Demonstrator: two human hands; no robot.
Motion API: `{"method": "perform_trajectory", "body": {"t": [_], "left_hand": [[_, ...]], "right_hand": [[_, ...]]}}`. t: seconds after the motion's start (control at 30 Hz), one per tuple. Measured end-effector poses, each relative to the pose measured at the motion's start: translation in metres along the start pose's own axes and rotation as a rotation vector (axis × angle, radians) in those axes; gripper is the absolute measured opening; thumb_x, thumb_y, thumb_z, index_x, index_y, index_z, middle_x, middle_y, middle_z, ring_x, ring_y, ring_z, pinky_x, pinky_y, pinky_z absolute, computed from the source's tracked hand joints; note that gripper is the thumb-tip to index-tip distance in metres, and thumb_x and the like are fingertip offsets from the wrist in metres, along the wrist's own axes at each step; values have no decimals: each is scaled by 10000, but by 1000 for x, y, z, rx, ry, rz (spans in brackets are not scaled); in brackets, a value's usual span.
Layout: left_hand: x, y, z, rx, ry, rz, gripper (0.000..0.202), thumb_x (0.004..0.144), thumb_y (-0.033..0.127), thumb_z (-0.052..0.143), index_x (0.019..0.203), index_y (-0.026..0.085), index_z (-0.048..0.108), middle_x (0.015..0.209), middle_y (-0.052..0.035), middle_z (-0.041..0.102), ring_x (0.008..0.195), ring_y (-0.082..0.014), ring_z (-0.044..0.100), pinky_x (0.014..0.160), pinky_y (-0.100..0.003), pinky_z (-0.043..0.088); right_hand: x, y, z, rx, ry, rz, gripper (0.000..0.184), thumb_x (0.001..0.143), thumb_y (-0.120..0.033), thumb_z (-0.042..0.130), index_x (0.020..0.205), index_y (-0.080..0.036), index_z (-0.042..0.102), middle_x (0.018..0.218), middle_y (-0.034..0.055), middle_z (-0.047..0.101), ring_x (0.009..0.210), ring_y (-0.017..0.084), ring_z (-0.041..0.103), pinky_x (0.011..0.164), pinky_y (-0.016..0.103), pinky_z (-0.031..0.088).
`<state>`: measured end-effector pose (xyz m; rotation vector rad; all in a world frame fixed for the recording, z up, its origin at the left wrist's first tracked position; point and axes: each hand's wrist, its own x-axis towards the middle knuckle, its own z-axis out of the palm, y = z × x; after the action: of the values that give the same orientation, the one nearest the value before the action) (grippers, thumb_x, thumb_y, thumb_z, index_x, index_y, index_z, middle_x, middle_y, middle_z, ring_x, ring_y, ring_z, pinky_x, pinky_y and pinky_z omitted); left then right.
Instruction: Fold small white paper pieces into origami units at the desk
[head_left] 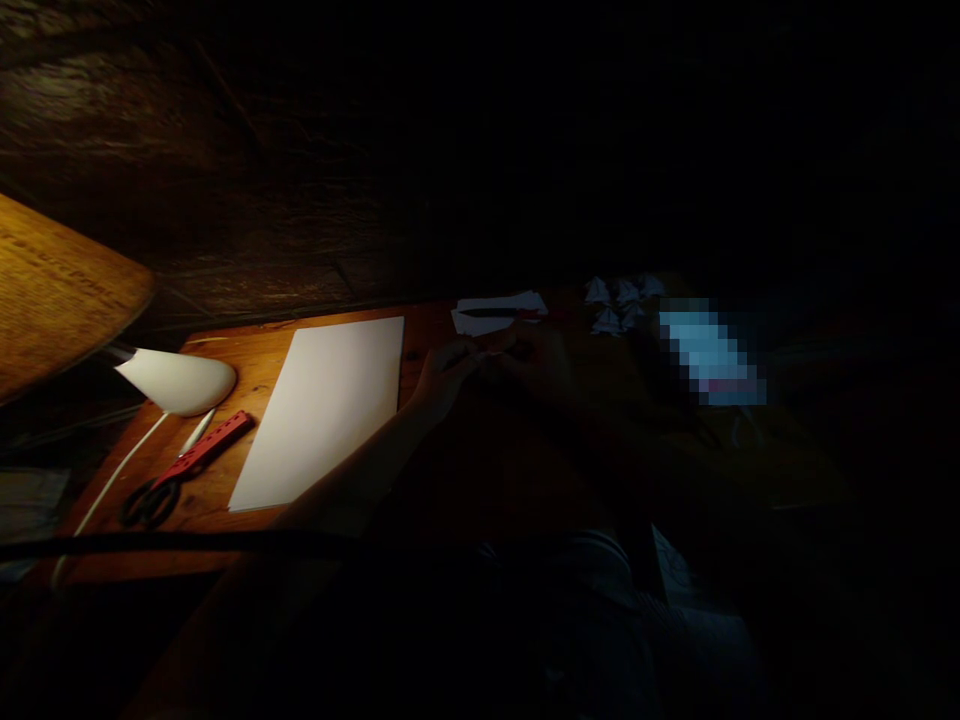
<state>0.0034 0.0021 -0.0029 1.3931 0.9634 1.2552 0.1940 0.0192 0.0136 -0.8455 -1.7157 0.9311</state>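
Both hands meet in deep shadow over the middle of the wooden table. My left hand has its fingers closed in a pinch. My right hand is closed too, its fingertips against those of the left. A small pale bit shows between the fingertips, too dark to name. Just beyond the hands lie small white paper pieces, with a dark, slim, red-ended tool on top. Left of my left hand lies a stack of white paper sheets, with my left forearm across its near corner.
At left stand a white lamp base with a cord and a wooden-looking shade. Black-handled scissors lie beside a red slotted strip. Several small folded white paper shapes and a lit, blurred-out screen are at right.
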Motion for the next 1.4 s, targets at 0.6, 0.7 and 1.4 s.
{"method": "perform_trajectory", "body": {"t": [0.6,0.7,1.4], "left_hand": [[-6,-2,3,277,19,134,156,950,331,692,943,186,749,862,-42,779,806,-182,717,774,-306,565],[-6,-2,4,271,1,137,227,978,386,679,890,186,743,822,-45,778,777,-184,714,760,-307,564],[-4,-4,4,291,44,83,160,941,318,691,877,203,783,822,-47,782,756,-176,687,716,-296,520]], "right_hand": [[5,-13,-19,-63,-126,99,151,857,-349,799,847,-199,790,894,54,809,823,202,716,754,318,549],[5,-16,-22,-91,-147,92,98,857,-295,810,834,-200,810,900,52,821,829,202,729,775,319,546],[4,-9,-15,-119,-87,125,76,808,-218,870,814,-195,798,892,66,826,802,202,730,749,329,558]]}}
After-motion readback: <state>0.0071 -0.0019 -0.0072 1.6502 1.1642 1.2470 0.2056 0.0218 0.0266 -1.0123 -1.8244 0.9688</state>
